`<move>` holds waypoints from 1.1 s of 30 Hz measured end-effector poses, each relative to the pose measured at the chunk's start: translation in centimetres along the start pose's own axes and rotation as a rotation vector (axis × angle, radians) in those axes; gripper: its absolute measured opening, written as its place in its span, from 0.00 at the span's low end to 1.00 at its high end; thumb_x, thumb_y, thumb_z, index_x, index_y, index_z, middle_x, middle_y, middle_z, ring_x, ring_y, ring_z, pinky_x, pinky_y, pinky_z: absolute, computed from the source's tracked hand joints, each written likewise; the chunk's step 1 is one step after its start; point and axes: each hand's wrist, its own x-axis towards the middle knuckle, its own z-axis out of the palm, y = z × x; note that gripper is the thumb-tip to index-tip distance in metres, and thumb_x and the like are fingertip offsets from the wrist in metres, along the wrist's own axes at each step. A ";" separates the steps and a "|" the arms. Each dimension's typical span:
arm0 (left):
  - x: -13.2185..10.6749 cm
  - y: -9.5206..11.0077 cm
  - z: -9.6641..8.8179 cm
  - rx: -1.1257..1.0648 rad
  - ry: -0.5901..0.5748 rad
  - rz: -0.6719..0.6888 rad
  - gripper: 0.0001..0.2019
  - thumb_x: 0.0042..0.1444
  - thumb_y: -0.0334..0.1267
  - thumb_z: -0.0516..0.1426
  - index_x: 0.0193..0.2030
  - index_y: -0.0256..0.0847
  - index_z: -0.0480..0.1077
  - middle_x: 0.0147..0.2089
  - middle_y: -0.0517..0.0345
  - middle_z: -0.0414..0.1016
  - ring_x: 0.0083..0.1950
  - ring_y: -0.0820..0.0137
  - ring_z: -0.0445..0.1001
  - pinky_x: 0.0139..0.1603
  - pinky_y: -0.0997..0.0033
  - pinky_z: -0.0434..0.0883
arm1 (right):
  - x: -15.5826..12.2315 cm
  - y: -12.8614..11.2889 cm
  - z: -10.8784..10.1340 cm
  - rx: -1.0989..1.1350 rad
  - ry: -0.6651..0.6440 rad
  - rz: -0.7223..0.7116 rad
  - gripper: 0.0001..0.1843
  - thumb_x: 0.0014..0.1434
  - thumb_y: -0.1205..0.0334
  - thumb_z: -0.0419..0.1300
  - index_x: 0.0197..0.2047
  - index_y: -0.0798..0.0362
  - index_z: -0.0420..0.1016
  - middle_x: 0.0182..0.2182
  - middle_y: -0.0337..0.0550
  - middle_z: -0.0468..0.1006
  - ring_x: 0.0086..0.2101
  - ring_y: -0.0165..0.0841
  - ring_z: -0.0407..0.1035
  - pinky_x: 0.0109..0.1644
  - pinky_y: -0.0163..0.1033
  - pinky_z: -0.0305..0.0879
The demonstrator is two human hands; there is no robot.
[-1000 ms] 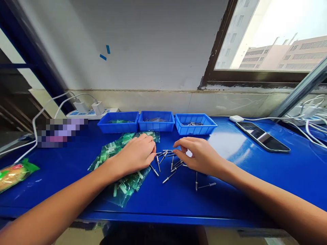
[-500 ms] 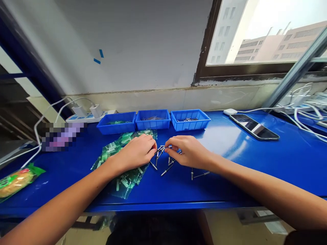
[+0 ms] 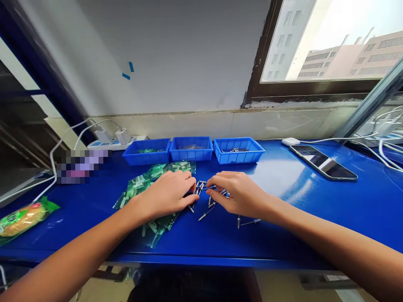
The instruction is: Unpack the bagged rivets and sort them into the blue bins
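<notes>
A loose pile of small metal rivets [image 3: 206, 200] lies on the blue table [image 3: 283, 218]. My left hand [image 3: 168, 193] rests palm down over clear green bags of small white parts [image 3: 147, 180], its curled fingertips touching the left side of the pile. My right hand [image 3: 239, 193] is over the right side of the pile, thumb and fingers pinched together on one of the rivets. Two more rivets [image 3: 248, 221] lie apart, below my right wrist.
Three blue trays stand in a row at the back: left [image 3: 146, 152], middle [image 3: 191, 148], right [image 3: 238, 150], the right one with metal rivets. A phone [image 3: 324, 162] and white cables lie at the right. A power strip [image 3: 108, 142] and a snack packet [image 3: 22, 218] are at the left.
Both hands have drawn closer together over the rivet pile. My right hand moved left and its fingers closed into a pinch. The camera view shifted slightly.
</notes>
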 end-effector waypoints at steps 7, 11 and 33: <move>0.0 0.4 -0.3 0.060 -0.040 -0.010 0.11 0.59 0.38 0.48 0.32 0.37 0.68 0.37 0.52 0.68 0.35 0.67 0.67 0.35 0.68 0.62 | 0.0 0.2 0.1 0.000 -0.031 -0.006 0.09 0.60 0.61 0.53 0.37 0.55 0.73 0.27 0.41 0.74 0.29 0.29 0.66 0.33 0.34 0.57; 0.0 0.6 -0.3 0.001 -0.042 -0.017 0.09 0.57 0.36 0.49 0.32 0.37 0.68 0.36 0.52 0.68 0.35 0.66 0.67 0.36 0.68 0.63 | 0.0 0.0 0.0 0.017 -0.058 -0.015 0.09 0.60 0.62 0.53 0.39 0.54 0.73 0.29 0.42 0.75 0.29 0.30 0.67 0.33 0.35 0.57; 0.0 0.4 -0.3 -0.303 0.158 0.095 0.09 0.61 0.37 0.47 0.37 0.38 0.65 0.38 0.55 0.69 0.40 0.69 0.66 0.41 0.69 0.62 | 0.0 -0.1 0.0 0.014 -0.026 -0.032 0.09 0.61 0.63 0.51 0.34 0.55 0.71 0.27 0.42 0.74 0.28 0.29 0.66 0.32 0.34 0.58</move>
